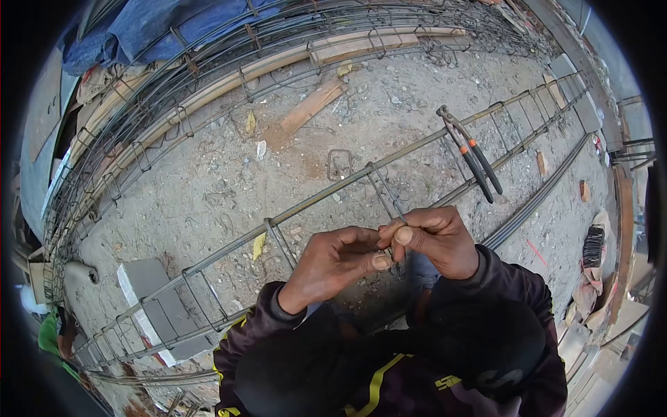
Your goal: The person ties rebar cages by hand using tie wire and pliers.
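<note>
My left hand (335,265) is closed, thumb and fingertips brought together over the near side of a long rebar cage (317,197). Right beside it, my right hand (439,244) pinches with thumb and forefinger at the near end of a square stirrup (387,197). The fingertips of both hands almost meet. Whatever they grip is too small and covered to make out. Pincers (474,154) with black and orange handles rest across the cage bars, ahead of my right hand. Another stirrup (279,240) crosses the cage by my left hand.
Further cages (243,73) curve along the far side, near a blue tarp (156,31). A loose stirrup (340,164) and a wooden board (313,104) lie on the ground. Grey blocks (163,306) sit under the cage's left end. Loose bars (545,187) run at right.
</note>
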Demonstrator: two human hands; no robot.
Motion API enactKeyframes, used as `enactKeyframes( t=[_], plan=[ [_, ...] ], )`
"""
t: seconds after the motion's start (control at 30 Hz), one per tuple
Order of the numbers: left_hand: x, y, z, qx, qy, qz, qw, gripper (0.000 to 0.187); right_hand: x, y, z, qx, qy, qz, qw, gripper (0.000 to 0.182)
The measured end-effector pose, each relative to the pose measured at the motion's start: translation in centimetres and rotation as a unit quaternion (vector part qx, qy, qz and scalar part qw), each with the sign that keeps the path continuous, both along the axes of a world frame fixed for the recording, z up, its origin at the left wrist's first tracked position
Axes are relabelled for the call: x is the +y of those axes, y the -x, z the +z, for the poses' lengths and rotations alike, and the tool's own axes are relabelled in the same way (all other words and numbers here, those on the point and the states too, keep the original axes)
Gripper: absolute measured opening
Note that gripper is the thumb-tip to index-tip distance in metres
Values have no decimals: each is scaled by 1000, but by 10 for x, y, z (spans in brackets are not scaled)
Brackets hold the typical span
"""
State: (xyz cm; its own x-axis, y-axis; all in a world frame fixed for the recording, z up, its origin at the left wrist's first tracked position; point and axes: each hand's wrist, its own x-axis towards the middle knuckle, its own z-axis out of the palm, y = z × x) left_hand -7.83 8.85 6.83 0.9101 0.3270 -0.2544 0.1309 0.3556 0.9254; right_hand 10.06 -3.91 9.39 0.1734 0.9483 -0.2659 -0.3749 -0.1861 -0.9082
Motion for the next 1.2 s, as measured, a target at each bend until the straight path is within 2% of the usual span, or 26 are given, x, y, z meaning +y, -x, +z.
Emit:
enactKeyframes(
  t=[0.1, 0.13, 0.23, 0.27, 0.33, 0.43, 0.47, 0.57, 0.6, 0.7, 0.73, 0.83, 0.97, 1.2],
  plan=[
    [26, 2, 4, -69, -71, 90, 991, 40, -1, 10, 9, -50, 32, 28, 998, 22],
    [30, 2, 14, -52, -83, 99, 990, 34, -2, 15, 4, -47, 27, 32, 998, 22],
    [40, 10, 13, 15, -95, -11, 995, 30, 5, 23, -1, -66, 33, 38, 997, 22],
    [41, 14, 17, 31, -129, -5, 991, 28, 7, 25, -2, -72, 39, 36, 996, 22],
    [41, 18, 29, 55, -198, -2, 979, 25, 8, 24, -7, -85, -3, 62, 994, 21],
    [37, 21, 40, 2, -239, 13, 971, 21, 13, 14, -5, -142, -38, 93, 985, 20],
    [46, 24, 41, 6, -313, -19, 949, 19, 17, 13, -4, -160, -48, 103, 981, 21],
    [51, 27, 53, 46, -300, -20, 953, 17, 33, 9, -7, -278, -205, 162, 924, 20],
    [54, 27, 65, 69, -267, -41, 960, 15, 38, 8, -6, -264, -225, 184, 920, 22],
    [56, 27, 88, 95, -304, -61, 946, 13, 48, 5, -11, -188, -263, 220, 920, 24],
    [59, 26, 93, 83, -389, -101, 912, 15, 51, 4, -11, -177, -271, 248, 913, 26],
    [55, 17, 107, 89, -444, -124, 883, 16, 54, -3, -15, -146, -277, 300, 901, 26],
    [53, 0, 113, 105, -467, -211, 852, 13, 49, -15, -18, -157, -286, 302, 896, 26],
    [49, -21, 96, 28, -422, -204, 883, 11, 39, -29, -11, -188, -223, 312, 904, 23]
  ],
)
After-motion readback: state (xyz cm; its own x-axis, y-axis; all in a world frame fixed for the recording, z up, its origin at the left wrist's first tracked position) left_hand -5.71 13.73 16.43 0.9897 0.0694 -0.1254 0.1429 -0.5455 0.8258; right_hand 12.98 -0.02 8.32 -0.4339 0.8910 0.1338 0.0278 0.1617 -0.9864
